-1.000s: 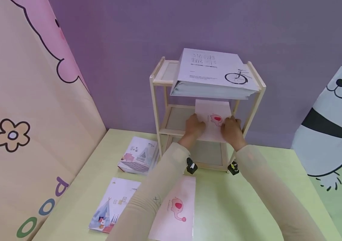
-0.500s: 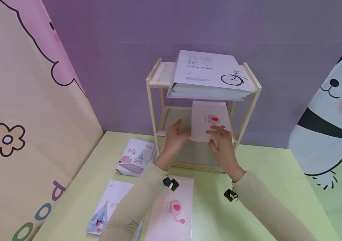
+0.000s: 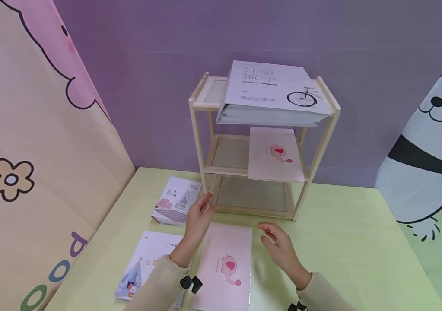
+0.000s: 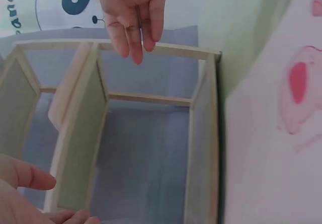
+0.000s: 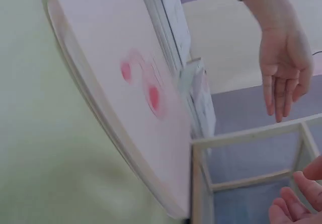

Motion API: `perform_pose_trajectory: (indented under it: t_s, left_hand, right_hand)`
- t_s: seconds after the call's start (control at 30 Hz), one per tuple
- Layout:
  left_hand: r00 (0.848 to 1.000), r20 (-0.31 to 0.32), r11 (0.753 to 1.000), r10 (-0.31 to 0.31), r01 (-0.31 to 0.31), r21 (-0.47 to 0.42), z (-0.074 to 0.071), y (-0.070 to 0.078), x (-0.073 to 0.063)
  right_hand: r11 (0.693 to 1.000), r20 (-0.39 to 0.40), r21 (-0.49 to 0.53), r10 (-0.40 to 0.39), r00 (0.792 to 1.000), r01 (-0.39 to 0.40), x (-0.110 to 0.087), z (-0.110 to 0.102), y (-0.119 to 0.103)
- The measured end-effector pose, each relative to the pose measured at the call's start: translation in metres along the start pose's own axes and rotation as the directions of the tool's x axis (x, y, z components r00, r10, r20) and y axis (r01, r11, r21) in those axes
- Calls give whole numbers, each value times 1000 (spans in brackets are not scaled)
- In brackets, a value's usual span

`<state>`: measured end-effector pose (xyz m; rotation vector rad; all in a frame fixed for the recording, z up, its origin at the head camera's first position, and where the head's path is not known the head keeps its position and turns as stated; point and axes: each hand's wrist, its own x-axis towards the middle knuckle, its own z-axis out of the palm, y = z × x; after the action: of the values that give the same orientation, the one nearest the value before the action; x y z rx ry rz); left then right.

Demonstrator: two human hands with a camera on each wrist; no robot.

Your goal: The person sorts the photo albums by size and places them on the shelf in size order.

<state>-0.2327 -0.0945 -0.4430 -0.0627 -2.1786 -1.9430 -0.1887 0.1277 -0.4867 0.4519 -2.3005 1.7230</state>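
Observation:
On the middle shelf of a small wooden rack [image 3: 244,172], a pink book with an elephant print [image 3: 261,157] lies flat toward the right side. A larger pink elephant book [image 3: 224,298] lies on the table in front of the rack. My left hand [image 3: 197,226] hovers near that book's far left corner, fingers extended, holding nothing. To the right of the same book, my right hand [image 3: 281,248] hangs with loosely bent fingers and nothing in them. In the left wrist view, the right hand [image 4: 133,12] appears across from the left, in front of the rack.
A thick white book with a bicycle print [image 3: 275,86] fills most of the rack's top shelf. At the left on the table lie a thick white book [image 3: 176,201] and a tent-picture book [image 3: 143,268], partly behind the left arm. A purple wall [image 3: 158,86] stands behind.
Both hands have let go of the pink book on the middle shelf and drawn back toward me, down over the table. The shelved book now sits there untouched.

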Motion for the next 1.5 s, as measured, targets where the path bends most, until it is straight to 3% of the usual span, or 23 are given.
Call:
perform_pose_trajectory:
  t_s: [0.1, 0.23, 0.57, 0.67, 0.7, 0.8, 0.87, 0.93, 1.03, 1.13, 1.27, 1.5]
  left_hand:
    - [1000, 8, 999, -29, 28, 39, -4, -11, -5]
    - [998, 18, 993, -53, 51, 102, -9, -24, -11]
    - [984, 101, 967, -144, 118, 226, -24, -44, -24]
    - [982, 134, 961, -130, 92, 260, -29, -55, -30]
    - [984, 149, 964, -100, 58, 259, -32, -65, -30]
    - [981, 169, 959, -97, 47, 278, -37, -73, -33]
    - [974, 174, 956, -146, 94, 277, -39, -73, -33]
    - [955, 181, 942, -233, 176, 287, -40, -64, -35]
    - [934, 194, 921, -300, 231, 313, -41, -60, -35]
    - [923, 212, 911, -320, 238, 335, -43, -60, -35]
    - [918, 232, 917, -321, 240, 317, -45, -64, -35]
    - [908, 244, 919, -341, 268, 288, -48, -68, -38]
  right_hand:
    - [988, 38, 84, 126, 991, -129, -10, 5, 4]
    - [964, 90, 103, 238, 967, -247, -17, 11, 8]
    - [940, 219, 41, 321, 921, -338, -34, 12, 20]
    - [921, 254, 52, 361, 897, -385, -38, 11, 25]
    - [912, 271, 69, 372, 888, -404, -40, 11, 26]
    - [889, 321, 132, 379, 868, -438, -41, 10, 28]
    - [873, 353, 173, 377, 856, -456, -42, 10, 28]
    - [865, 374, 193, 371, 850, -463, -43, 9, 29]
    - [855, 400, 205, 371, 838, -476, -45, 9, 31]
    - [852, 411, 200, 376, 830, -485, -47, 11, 34]
    - [856, 421, 174, 383, 823, -487, -49, 12, 36]
    - [856, 402, 167, 393, 827, -489, -51, 16, 38]
